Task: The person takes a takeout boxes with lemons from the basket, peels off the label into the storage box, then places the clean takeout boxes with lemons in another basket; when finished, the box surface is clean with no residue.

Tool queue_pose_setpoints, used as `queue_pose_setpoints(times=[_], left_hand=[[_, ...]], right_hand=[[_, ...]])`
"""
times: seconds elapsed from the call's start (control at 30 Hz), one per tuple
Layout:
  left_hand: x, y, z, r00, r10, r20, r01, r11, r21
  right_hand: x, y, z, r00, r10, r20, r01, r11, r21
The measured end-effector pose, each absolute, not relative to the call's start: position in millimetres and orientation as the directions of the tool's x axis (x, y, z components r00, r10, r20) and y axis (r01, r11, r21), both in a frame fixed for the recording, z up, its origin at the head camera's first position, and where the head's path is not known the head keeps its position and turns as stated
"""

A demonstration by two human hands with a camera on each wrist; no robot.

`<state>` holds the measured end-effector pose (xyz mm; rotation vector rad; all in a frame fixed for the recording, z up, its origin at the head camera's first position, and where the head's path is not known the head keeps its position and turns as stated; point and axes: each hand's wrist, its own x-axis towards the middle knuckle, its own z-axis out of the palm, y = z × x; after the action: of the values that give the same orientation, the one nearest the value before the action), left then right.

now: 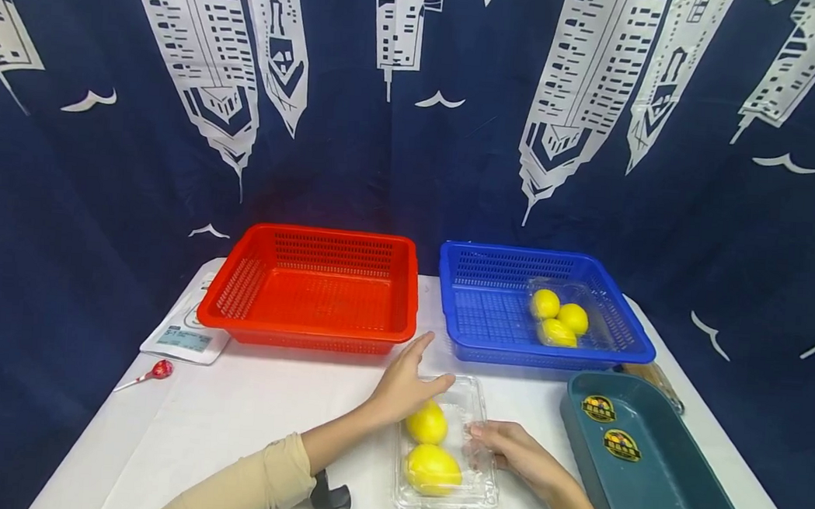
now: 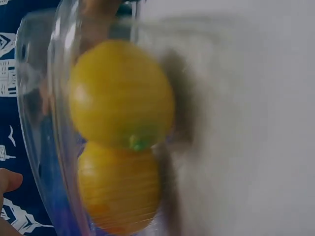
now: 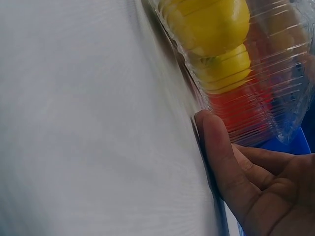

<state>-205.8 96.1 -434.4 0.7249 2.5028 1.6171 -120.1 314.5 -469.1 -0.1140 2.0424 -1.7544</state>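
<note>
A clear plastic clamshell box (image 1: 444,502) lies on the white table with a lower lemon (image 1: 432,469) and an upper lemon (image 1: 427,422) along its left side. Over the box's upper left corner is my left hand (image 1: 399,386), its fingers stretched towards the red basket and its thumb out to the side, holding nothing. My right hand (image 1: 513,452) grips the right side of the box. In the right wrist view its thumb (image 3: 219,140) lies at the box's edge, with the other fingers partly hidden behind. Through the plastic, the left wrist view shows both lemons (image 2: 120,93), blurred.
A red basket (image 1: 318,342) stands at the back. Beside it, a blue basket (image 1: 548,358) holds another clear box with three lemons (image 1: 557,333). A teal tray (image 1: 673,489) with two round stickers is on the right. A lollipop (image 1: 161,369) and a white packet (image 1: 188,338) lie left.
</note>
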Motion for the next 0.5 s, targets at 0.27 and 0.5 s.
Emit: queue_pose_setpoints(times=[0.27,0.5], left_hand=[[-232.4,130.2,-428.3,-0.876,0.449,0.176,0.380,0.416,0.826],[-249.7,145.8,-428.7,-0.882,0.445,0.157,0.370,0.448,0.814]], right_hand=[[-119.6,317.8,-468.8,-0.898,-0.351,-0.265,0.212,0.183,-0.960],[-118.7,317.5,-471.4,-0.894,-0.368,-0.256,0.210,0.160,-0.964]])
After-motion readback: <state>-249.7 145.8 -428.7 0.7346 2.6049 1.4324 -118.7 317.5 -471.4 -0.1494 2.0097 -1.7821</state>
